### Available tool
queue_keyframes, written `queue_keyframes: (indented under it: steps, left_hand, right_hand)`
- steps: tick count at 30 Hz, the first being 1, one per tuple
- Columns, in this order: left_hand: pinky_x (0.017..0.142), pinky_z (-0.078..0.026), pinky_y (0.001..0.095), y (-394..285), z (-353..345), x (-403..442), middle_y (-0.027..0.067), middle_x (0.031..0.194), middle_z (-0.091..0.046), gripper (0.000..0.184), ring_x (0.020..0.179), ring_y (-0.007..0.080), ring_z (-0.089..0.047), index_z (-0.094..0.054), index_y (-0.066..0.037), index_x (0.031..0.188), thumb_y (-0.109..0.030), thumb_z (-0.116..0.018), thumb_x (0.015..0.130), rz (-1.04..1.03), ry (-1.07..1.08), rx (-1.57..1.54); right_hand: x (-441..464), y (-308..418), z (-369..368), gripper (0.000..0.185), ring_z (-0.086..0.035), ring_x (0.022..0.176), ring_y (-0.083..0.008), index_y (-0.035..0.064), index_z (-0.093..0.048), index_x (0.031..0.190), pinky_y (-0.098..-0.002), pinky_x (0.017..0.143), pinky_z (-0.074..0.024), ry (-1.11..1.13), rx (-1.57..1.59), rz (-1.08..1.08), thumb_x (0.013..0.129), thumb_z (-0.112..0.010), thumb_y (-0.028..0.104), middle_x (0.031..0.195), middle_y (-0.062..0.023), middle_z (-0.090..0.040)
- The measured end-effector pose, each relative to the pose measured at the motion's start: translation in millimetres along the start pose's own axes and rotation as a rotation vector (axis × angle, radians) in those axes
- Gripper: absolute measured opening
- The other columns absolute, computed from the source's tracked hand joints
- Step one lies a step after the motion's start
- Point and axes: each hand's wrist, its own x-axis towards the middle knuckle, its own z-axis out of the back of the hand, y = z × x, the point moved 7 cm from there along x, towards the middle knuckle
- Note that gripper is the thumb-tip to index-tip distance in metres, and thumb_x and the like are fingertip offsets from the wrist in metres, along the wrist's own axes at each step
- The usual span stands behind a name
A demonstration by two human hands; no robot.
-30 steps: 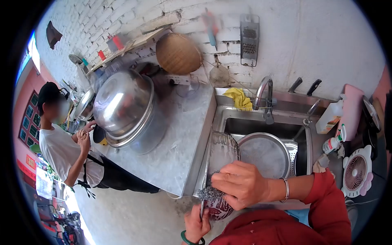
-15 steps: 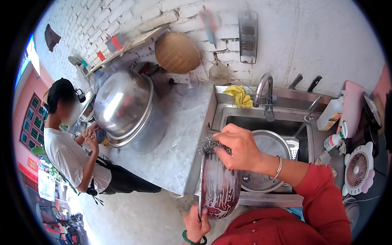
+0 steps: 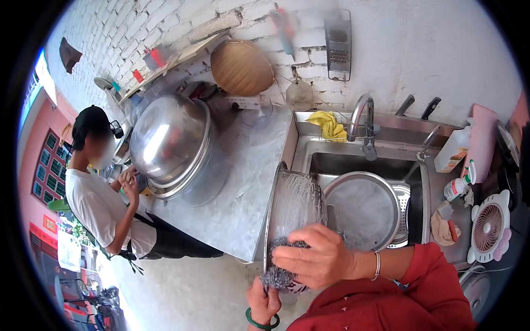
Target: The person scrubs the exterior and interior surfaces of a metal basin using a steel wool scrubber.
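Currently, the left hand (image 3: 264, 303) clamps the pot (image 3: 295, 201) at its near edge, left of the sink (image 3: 302, 157). The right hand (image 3: 317, 256) grips the steel-wool scrubber (image 3: 277, 277) against it; floor (image 3: 182, 289) extends near left.

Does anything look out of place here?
Slightly: the crumpled beige cloth right of the steel sink looks untidy. The soapy round metal pan is tipped sideways, but the left hand grips it.
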Motion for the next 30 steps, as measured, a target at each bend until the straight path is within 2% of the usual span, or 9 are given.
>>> queue_keyframes:
  steps: [3,4,6,7,9,12,14,19,30]
  left_hand:
    - [0.046,-0.04,0.0362,-3.9,1.6,-1.7,0.0116,0.057,-0.051,0.007,0.048,0.0306,-0.053,-0.056,-0.004,0.085,-0.01,-0.058,0.085,-0.009,0.057,0.043]
    - [0.046,-0.04,0.0367,-3.0,-0.3,-4.2,0.0117,0.056,-0.051,0.006,0.047,0.0306,-0.053,-0.056,-0.004,0.085,-0.01,-0.057,0.086,-0.027,0.113,0.034]
    - [0.046,-0.04,0.0365,-4.0,0.9,-3.5,0.012,0.056,-0.051,0.007,0.048,0.0306,-0.053,-0.055,-0.004,0.084,-0.01,-0.058,0.085,-0.063,0.117,0.029]
    - [0.046,-0.039,0.0365,-3.2,3.7,-3.2,0.0119,0.055,-0.05,0.007,0.048,0.0306,-0.052,-0.055,-0.004,0.083,-0.01,-0.058,0.085,-0.052,0.096,0.023]
    - [0.046,-0.039,0.0366,0.9,7.6,-3.1,0.0118,0.055,-0.05,0.008,0.047,0.0307,-0.052,-0.055,-0.004,0.082,-0.01,-0.058,0.085,-0.032,0.074,0.019]
    - [0.046,-0.036,0.0331,4.7,10.5,-0.5,0.0074,0.052,-0.049,0.02,0.045,0.0232,-0.049,-0.052,-0.002,0.075,-0.017,-0.053,0.088,-0.008,0.059,0.005]
    - [0.045,-0.036,0.038,-2.5,8.9,1.9,0.0114,0.054,-0.048,0.012,0.046,0.0318,-0.049,-0.053,-0.004,0.077,-0.011,-0.057,0.086,-0.04,0.082,0.017]
    - [0.045,-0.037,0.0376,-8.0,2.8,4.0,0.0111,0.053,-0.048,0.013,0.046,0.0317,-0.049,-0.053,-0.003,0.076,-0.011,-0.056,0.086,-0.042,0.107,0.012]
    - [0.046,-0.039,0.0377,3.3,-9.6,-1.6,0.0095,0.054,-0.05,0.008,0.045,0.0295,-0.051,-0.054,-0.004,0.079,-0.009,-0.057,0.085,-0.11,0.174,0.002]
  right_hand:
    - [10.2,-71.7,12.6,0.031,-0.056,0.09,-0.0254,0.0016,-0.063,0.093,-0.0361,0.077,-0.046,-0.077,-0.059,-0.305,0.065,-0.068,0.012,0.098,-0.0064,-0.063]
    - [3.6,-100.3,8.6,0.03,-0.055,0.095,-0.0297,-0.0011,-0.061,0.098,-0.0391,0.082,-0.0444,-0.076,0.003,-0.487,0.073,-0.065,0.015,0.104,-0.0101,-0.063]
    - [1.2,-123.3,-3.5,0.052,-0.048,0.111,-0.0344,-0.0034,-0.051,0.118,-0.0418,0.094,-0.039,0.111,0.082,-0.637,0.076,-0.065,0.024,0.122,-0.0177,-0.053]
    - [4.1,-120.1,-4.2,0.052,-0.048,0.111,-0.0344,-0.0034,-0.051,0.118,-0.0418,0.094,-0.039,0.119,0.085,-0.637,0.076,-0.065,0.024,0.122,-0.0177,-0.053]
    - [13.4,-100.1,-14.6,0.084,-0.036,0.125,-0.0391,-0.0071,-0.029,0.135,-0.0421,0.104,-0.0306,0.301,0.179,-0.56,0.073,-0.066,0.036,0.137,-0.026,-0.034]
    - [20.4,-101.6,-22.2,0.104,-0.024,0.132,-0.0423,-0.0095,-0.012,0.14,-0.0418,0.109,-0.0245,0.559,0.175,-0.65,0.069,-0.068,0.042,0.143,-0.0298,-0.021]
    - [27.1,-101.9,-22.5,0.105,-0.024,0.132,-0.0443,-0.0136,-0.011,0.138,-0.0417,0.108,-0.0251,0.61,0.176,-0.677,0.069,-0.067,0.042,0.142,-0.0311,-0.021]
    - [25.8,-99.0,-28.2,0.11,-0.023,0.129,-0.0501,-0.0154,-0.005,0.138,-0.0448,0.108,-0.0259,0.855,0.051,-0.819,0.068,-0.067,0.044,0.145,-0.0301,-0.012]
    - [17.5,-108.4,-24.9,0.11,-0.023,0.126,-0.054,-0.0158,-0.004,0.137,-0.0471,0.108,-0.0249,0.819,0.076,-0.884,0.067,-0.066,0.042,0.144,-0.03,-0.013]
